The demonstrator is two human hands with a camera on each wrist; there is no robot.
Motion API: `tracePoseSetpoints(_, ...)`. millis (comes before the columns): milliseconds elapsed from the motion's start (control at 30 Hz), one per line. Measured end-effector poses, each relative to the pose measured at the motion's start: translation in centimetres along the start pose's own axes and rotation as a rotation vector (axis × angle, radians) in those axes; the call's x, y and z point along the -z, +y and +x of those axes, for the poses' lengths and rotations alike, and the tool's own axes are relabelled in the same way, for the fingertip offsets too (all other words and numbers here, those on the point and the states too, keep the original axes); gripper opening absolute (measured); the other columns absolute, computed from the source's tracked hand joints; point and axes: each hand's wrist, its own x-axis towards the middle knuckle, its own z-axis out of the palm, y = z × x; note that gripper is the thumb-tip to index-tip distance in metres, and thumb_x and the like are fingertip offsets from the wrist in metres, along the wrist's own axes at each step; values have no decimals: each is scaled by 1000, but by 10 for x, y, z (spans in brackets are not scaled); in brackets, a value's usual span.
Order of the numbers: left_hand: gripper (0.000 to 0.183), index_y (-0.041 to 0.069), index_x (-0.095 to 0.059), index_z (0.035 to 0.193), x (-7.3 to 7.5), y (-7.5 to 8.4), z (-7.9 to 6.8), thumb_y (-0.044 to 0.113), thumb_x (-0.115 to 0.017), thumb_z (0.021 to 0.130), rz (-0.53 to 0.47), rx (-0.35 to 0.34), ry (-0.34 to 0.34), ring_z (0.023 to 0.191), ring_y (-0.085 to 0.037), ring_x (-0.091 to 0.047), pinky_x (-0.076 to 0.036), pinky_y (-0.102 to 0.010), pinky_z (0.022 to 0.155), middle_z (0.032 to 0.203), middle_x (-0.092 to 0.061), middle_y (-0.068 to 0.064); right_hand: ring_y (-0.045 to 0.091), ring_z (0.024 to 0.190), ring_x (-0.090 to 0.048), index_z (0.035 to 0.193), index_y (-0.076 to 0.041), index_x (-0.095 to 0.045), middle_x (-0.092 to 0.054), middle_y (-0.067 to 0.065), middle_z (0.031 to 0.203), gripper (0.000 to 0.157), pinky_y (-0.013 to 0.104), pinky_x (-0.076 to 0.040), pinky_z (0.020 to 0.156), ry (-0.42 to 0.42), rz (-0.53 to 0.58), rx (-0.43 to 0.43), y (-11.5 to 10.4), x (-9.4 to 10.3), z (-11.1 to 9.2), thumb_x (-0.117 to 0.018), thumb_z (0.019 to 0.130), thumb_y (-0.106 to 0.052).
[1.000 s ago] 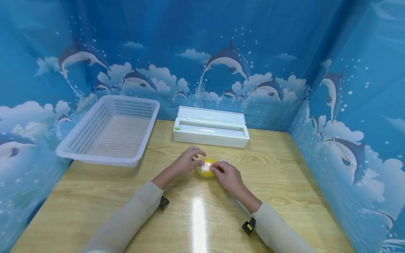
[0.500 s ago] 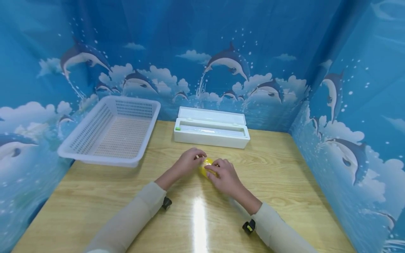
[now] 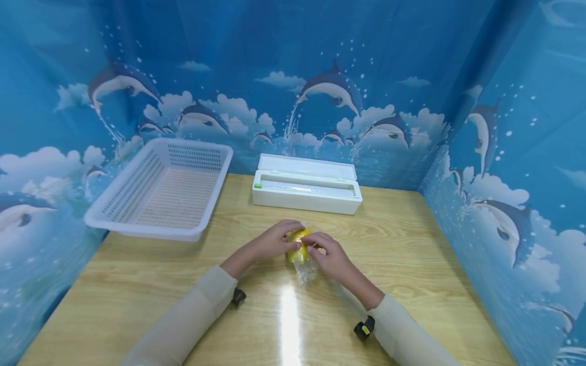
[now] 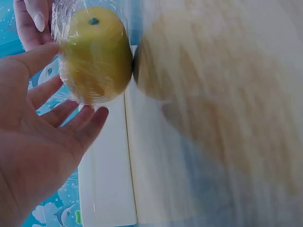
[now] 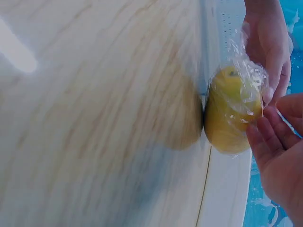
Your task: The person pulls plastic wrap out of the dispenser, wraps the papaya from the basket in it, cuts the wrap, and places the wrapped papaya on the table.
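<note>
A yellow lemon [image 3: 299,235] with a green stem spot stands on the table between my hands, covered in clear plastic wrap [image 3: 305,272]. A loose tail of the wrap lies on its near side. My left hand [image 3: 273,241] holds the lemon's left side, its thumb and fingers bent around it. In the left wrist view, those spread fingers [image 4: 90,125] touch the wrapped skin. My right hand [image 3: 330,256] holds the other side with bent fingers and thumb at the film. Crumpled wrap [image 5: 248,78] bunches over the lemon's stem end in the right wrist view.
Behind the hands stands a long white box [image 3: 306,198] with its lid raised and a roll-like strip inside. A white perforated basket [image 3: 201,223] is at the back left. Dolphin-print curtain [image 3: 293,61] borders the wooden table [image 3: 412,284] at the back and sides.
The lemon has turned, and a wrap tail now shows on its near side. My left hand has reached further around the fruit. My right fingers have shifted their hold. Box and basket stay put.
</note>
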Motion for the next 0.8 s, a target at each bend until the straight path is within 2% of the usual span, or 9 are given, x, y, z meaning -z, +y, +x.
tracePoseSetpoints(67,60,14,-47,150,-1,-1,-1,32,-67,96,12,-11,-22,148,-31,-34,-39,-54,115,161,-37,-9,20,109,-62,122,-13,-69,-67,3,122,26,35,-57,92,-18,17,31,2,1,-3,-63,97,-6)
tracePoseSetpoints(167,63,14,-44,152,-2,-2,-2,32,-67,96,-14,-13,-46,148,-32,-34,-44,-50,112,163,-32,-10,24,112,-61,121,-12,-70,-65,8,127,26,36,-59,90,-49,38,76,8,3,-8,-65,96,-6)
tracePoseSetpoints(267,66,15,-42,153,-2,-2,-2,31,-69,96,-31,-7,-62,147,-32,-35,-47,-45,110,165,-28,-10,25,112,-61,120,-11,-71,-63,10,126,25,33,-59,87,-76,37,104,15,6,-13,-66,96,-6)
tracePoseSetpoints(467,68,19,-40,155,-2,0,-3,33,-70,95,-18,15,-65,148,-32,-33,-46,-45,111,165,-25,-10,14,95,-62,117,-15,-71,-66,2,110,23,27,-57,81,-165,6,49,27,11,-24,-68,95,-9)
tracePoseSetpoints(600,69,21,-40,155,-2,0,-5,34,-70,95,-5,26,-52,150,-32,-29,-41,-49,114,166,-25,-8,11,96,-64,120,-16,-69,-70,-2,108,24,26,-57,84,-254,-3,38,27,10,-29,-67,96,-13)
tracePoseSetpoints(700,70,23,-40,155,-4,-2,-5,37,-70,94,17,25,-43,151,-32,-26,-38,-52,116,166,-25,-7,11,97,-66,123,-15,-68,-71,-1,110,27,27,-58,86,-282,-31,86,25,7,-31,-69,95,-16)
tracePoseSetpoints(800,69,24,-41,154,-6,-3,-4,38,-70,93,26,22,-37,152,-32,-25,-35,-54,118,166,-26,-6,10,99,-67,127,-16,-66,-71,-2,115,35,25,-58,87,-270,-133,189,24,3,-33,-71,93,-15)
